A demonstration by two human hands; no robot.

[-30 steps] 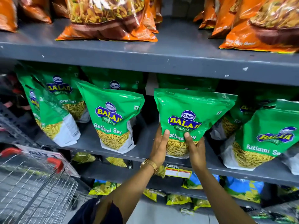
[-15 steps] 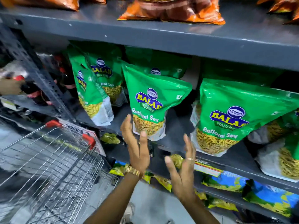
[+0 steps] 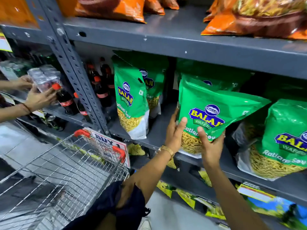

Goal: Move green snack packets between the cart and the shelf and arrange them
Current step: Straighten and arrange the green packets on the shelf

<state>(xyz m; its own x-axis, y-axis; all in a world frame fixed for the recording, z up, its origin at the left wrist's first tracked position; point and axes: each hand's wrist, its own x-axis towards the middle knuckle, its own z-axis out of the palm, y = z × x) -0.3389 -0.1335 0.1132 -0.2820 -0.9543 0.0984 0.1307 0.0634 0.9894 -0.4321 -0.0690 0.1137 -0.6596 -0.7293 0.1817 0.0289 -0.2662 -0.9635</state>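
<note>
A green snack packet (image 3: 214, 103) stands tilted on the grey middle shelf (image 3: 156, 135). My left hand (image 3: 174, 130) grips its lower left edge, thumb on the front. My right hand (image 3: 210, 145) holds its bottom right from the front. Another green packet (image 3: 131, 103) stands to the left, with one more (image 3: 152, 80) behind it. A further green packet (image 3: 285, 140) stands at the right. The wire cart (image 3: 66, 171), with red handle grips, is at the lower left and shows no packets inside.
Orange snack bags (image 3: 116, 7) lie on the upper shelf. Another person's hands (image 3: 38, 97) handle wrapped dark bottles (image 3: 64, 98) on the neighbouring shelf at left. A perforated grey upright (image 3: 73, 72) divides the two bays. Yellow and blue packets (image 3: 274, 208) fill the lower shelf.
My hands let go of the packet further right, moved left with fingers spread, and now grip the neighbouring green packet. The view has swung left, showing the bottles and another person's hands.
</note>
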